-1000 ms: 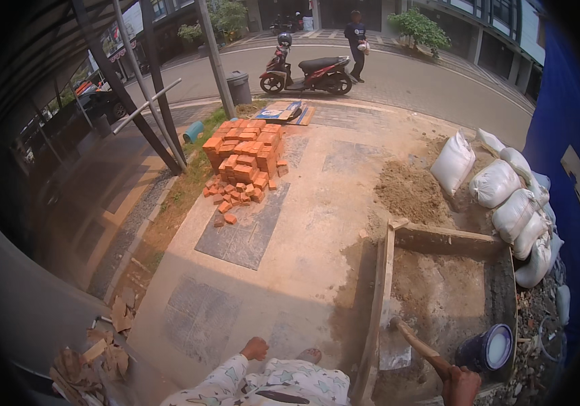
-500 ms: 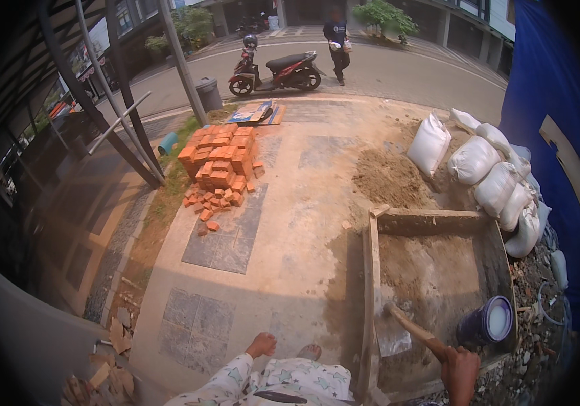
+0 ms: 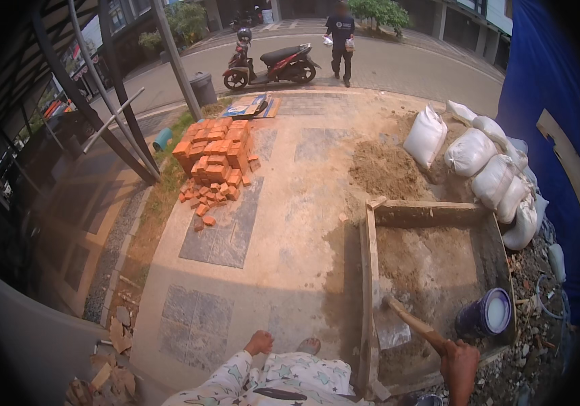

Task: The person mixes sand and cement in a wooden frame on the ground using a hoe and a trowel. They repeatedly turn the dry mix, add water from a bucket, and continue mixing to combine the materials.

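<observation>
This is the head view, with the clock set around its middle. Between four and five o'clock, the right hand [image 3: 460, 356] is wrapped tight around the wooden handle of a hoe [image 3: 417, 326]. The hoe slants up and left from the hand, and its flat gray blade [image 3: 394, 334] lies in a big shallow box [image 3: 369, 271] with wooden sides. Wet-looking gray-brown mud [image 3: 425, 267] covers the box floor. A dark blue bucket [image 3: 467, 321] with white inside sits in the box at four o'clock, near the right hand. Any marks on the bucket are too blurry to read.

Just past six o'clock, the left hand [image 3: 259, 342] has its fingers curled in like a loose fist. Its sleeve [image 3: 225, 375] is white with stars. A bare foot [image 3: 309, 346] is just beside it.

Orange bricks [image 3: 212, 149] are piled up at ten o'clock. At eleven, flat cardboard [image 3: 242, 106] has blue and white print. A red and black scooter [image 3: 273, 65] is near twelve. Right of it stands a person [image 3: 340, 51] whose dark shirt has small pale print. White sacks [image 3: 471, 151] are heaped between two and three o'clock.
</observation>
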`<state>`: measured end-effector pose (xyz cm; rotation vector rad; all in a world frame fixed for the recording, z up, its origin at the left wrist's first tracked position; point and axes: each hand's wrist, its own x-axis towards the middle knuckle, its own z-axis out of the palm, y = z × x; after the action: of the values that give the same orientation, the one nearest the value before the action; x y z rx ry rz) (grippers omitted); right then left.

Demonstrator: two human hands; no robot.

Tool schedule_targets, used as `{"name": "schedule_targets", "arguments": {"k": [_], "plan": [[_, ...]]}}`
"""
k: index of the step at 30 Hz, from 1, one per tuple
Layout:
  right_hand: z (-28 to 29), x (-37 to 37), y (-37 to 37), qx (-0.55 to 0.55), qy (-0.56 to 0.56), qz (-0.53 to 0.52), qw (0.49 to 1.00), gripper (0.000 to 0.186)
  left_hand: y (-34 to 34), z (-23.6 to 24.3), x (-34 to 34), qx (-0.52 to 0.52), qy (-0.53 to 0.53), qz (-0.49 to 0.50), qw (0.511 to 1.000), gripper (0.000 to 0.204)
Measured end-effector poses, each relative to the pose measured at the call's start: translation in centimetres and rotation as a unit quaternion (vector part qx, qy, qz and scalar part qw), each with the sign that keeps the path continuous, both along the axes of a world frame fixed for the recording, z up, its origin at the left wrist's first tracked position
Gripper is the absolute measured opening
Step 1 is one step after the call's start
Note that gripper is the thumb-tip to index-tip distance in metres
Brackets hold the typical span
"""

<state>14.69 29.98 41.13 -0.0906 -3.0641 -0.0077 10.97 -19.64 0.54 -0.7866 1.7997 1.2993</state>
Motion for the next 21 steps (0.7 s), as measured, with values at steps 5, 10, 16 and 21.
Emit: {"name": "schedule_targets", "arguments": {"k": [5,10,16,21], "plan": [[0.1,0.3,-0.1,-0.009,-0.05,0.0,0.999,0.011,-0.5,1.7,0.0,-0.016,0.026,0.015,0.999,0.037],[-0.1,0.7,0.6,0.015,-0.073,-0.012,0.997,0.02,1.5,1.0,-0.1,0.022,0.008,-0.006,1.0,0.037],[-0.2,0.2,0.4,-0.008,-0.044,-0.009,0.999,0.018,1.3,-0.2,-2.2,0.031,-0.021,-0.044,0.998,0.049],[0.5,-0.6,0.1,-0.009,-0.06,0.002,0.998,0.02,1.1,6.7,-15.4,0.105,0.062,-0.093,0.988,0.079]]}}
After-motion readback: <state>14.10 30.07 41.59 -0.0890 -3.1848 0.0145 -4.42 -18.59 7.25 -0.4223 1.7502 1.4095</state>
